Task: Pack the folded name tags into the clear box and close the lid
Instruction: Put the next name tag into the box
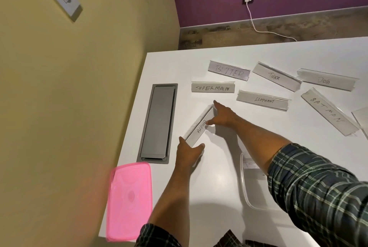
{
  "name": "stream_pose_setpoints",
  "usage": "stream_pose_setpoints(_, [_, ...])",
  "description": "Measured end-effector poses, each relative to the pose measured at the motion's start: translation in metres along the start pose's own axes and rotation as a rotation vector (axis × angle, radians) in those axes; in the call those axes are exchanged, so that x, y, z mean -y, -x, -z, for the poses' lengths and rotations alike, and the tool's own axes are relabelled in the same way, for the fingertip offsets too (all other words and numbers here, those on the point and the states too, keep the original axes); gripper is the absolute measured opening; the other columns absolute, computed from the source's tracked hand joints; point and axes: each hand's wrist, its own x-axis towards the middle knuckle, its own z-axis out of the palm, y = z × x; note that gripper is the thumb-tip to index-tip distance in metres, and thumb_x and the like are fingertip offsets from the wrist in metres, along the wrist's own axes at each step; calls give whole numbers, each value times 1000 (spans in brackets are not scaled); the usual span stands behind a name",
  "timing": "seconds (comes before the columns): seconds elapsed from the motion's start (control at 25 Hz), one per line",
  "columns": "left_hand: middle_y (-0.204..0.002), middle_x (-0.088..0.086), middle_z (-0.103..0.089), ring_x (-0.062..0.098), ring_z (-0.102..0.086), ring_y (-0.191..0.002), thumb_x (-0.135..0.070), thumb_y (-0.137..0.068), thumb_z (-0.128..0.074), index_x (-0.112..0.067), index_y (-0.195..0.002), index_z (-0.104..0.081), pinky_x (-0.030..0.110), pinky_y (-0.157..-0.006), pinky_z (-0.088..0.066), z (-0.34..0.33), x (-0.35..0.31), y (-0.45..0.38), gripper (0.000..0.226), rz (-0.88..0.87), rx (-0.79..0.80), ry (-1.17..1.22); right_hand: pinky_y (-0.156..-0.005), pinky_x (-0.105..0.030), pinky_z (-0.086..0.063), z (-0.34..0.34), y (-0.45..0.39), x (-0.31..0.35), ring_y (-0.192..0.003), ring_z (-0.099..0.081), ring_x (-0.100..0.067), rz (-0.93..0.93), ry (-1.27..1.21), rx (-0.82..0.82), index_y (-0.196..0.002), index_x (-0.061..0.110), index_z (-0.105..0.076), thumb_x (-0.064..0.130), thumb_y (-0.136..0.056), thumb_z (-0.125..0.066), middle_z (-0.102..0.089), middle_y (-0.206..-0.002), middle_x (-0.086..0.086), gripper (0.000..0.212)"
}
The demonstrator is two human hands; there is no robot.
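I see left hand (188,152) pinching near end of ALPHA name tag (199,126) on white table (219,187) | right hand (223,116) gripping its far end, thumb on the face | clear box (246,189) near right forearm, one tag inside | pink lid (129,201) at table's left edge | SUPERMAN tag (213,88), ELEPHANT tag (262,100) lie beyond.

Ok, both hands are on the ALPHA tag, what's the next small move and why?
Probably lift the ALPHA tag and carry it toward the clear box near the right forearm. The left hand pinches its near end, the right hand holds its far end, and the box is open, its pink lid lying aside.
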Motion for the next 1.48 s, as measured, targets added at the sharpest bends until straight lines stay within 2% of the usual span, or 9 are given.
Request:
stream_pose_setpoints(0.16, [-140,7,-53,26,-53,-127,-45,-79,-73,-10,-149,-30,33,-100,-46,2,1,-5,90,-13,12,-49,-115,-42,-34,-2,-8,-1,-142,-38,-32,25,21,77,-158,8,-12,34,-78,-82,-38,-156,-13,109])
stream_pose_setpoints(0.32, [-123,5,-64,25,-63,-111,-41,-80,-72,-12,-126,-51,35,-92,-54,3,-1,1,58,-9,-79,-55,-97,-46,-49,1,6,-9,-121,-53,-35,92,304,-23,-135,7,-44,31,-77,-79,-55,-130,-15,72])
stream_pose_setpoints(0.64, [-107,13,-68,33,-64,-101,-39,-84,-65,-6,-105,-60,37,-82,-55,7,-21,31,39,-99,-214,-132,-80,-37,-47,16,60,-37,-103,-59,-31,245,742,-227,-121,13,-57,24,-78,-69,-60,-110,-9,46])
stream_pose_setpoints(0.8, [-114,13,-69,32,-64,-108,-33,-86,-64,-6,-123,-61,37,-92,-54,8,-37,49,46,-178,-307,-23,-79,-37,-46,43,95,-53,-99,-61,-29,351,805,-272,-121,19,-58,47,-78,-73,-63,-106,-5,53])
stream_pose_setpoints(0.96, [-106,11,-71,28,-67,-99,-34,-83,-67,-12,-116,-62,35,-89,-54,-4,-57,70,40,-197,-313,100,-71,-35,-43,76,137,-85,-88,-63,-29,465,896,-314,-114,23,-63,66,-72,-72,-62,-104,-4,61])
stream_pose_setpoints(1.08, [-101,5,-71,24,-65,-98,-41,-81,-64,-18,-100,-65,34,-87,-53,-20,-71,85,30,-246,-278,60,-66,-33,-39,97,163,-114,-83,-62,-29,503,896,-292,-109,20,-66,68,-71,-71,-61,-104,-4,62])
stream_pose_setpoints(1.2, [-84,-2,-70,21,-65,-85,-44,-84,-60,-17,-78,-66,26,-70,-46,-39,-81,101,28,-356,-230,-35,-70,-33,-43,111,191,-145,-83,-62,-27,557,821,-271,-109,17,-64,71,-75,-66,-63,-99,-1,63])
stream_pose_setpoints(1.32, [-68,-7,-63,19,-61,-72,-43,-88,-57,-16,-73,-65,23,-58,-37,-54,-84,112,32,-467,-185,-227,-71,-33,-45,117,217,-174,-79,-60,-24,615,736,-278,-103,16,-61,71,-78,-63,-62,-92,1,60])
stream_pose_setpoints(1.48, [-69,-2,-64,23,-63,-72,-40,-91,-52,-13,-71,-64,28,-60,-45,-74,-76,120,36,-590,-124,-466,-70,-35,-46,107,245,-207,-75,-57,-23,649,653,-287,-100,17,-59,69,-81,-62,-59,-89,2,56])
